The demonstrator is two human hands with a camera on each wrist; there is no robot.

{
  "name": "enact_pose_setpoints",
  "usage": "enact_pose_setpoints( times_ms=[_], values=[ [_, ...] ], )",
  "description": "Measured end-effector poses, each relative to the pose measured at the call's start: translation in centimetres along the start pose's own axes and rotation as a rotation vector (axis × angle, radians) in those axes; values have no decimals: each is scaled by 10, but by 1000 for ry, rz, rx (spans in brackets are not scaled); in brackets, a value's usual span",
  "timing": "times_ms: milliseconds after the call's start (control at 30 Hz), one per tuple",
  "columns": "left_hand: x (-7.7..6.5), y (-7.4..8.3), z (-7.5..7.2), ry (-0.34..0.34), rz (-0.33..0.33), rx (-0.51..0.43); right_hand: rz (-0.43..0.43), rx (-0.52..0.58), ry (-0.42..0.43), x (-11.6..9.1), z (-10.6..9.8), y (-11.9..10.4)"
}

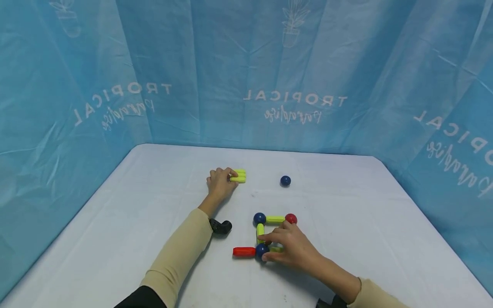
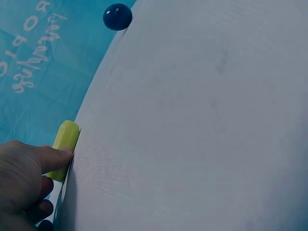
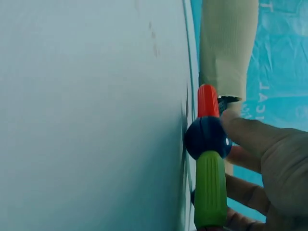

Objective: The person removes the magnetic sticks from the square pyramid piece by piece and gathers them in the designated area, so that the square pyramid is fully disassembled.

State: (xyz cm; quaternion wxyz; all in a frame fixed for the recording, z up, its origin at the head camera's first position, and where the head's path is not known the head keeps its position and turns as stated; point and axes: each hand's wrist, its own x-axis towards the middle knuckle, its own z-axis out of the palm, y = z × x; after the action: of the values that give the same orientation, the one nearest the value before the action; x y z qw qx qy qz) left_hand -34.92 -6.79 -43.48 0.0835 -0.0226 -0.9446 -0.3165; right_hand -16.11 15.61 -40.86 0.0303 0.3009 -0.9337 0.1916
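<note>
Pinching a crosswise, ridged yellow-green plastic rod (image 2: 67,136), our left hand (image 1: 221,182) sits beyond our right hand (image 1: 293,248), which grips a glossy dark-blue ball (image 3: 204,137).

Left arm (image 1: 178,252) outstretched; right fingers (image 1: 274,235), partly hidden, seem curled.

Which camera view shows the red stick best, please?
Head view: the red stick lies side-on there. The right wrist view shows it foreshortened behind a blue ball; the left wrist view, not at all.
</note>
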Motion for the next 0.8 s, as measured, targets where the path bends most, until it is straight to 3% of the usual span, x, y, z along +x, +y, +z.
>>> enact_pose_setpoints(
  times_ms=[233, 433, 567, 800],
  values=[
    [-1, 0, -1, 0, -5, -21, 17, 30, -26, -1, 5, 0],
    [-11, 4, -12, 53, 32, -130, 43, 23, -4, 4, 5, 5],
    [-27, 4, -22, 36, 70, -212, 55, 14, 1, 11, 3, 10],
    [-74, 10, -38, -106, 102, -291, 82, 45, -12, 23, 0, 21]
  ],
)
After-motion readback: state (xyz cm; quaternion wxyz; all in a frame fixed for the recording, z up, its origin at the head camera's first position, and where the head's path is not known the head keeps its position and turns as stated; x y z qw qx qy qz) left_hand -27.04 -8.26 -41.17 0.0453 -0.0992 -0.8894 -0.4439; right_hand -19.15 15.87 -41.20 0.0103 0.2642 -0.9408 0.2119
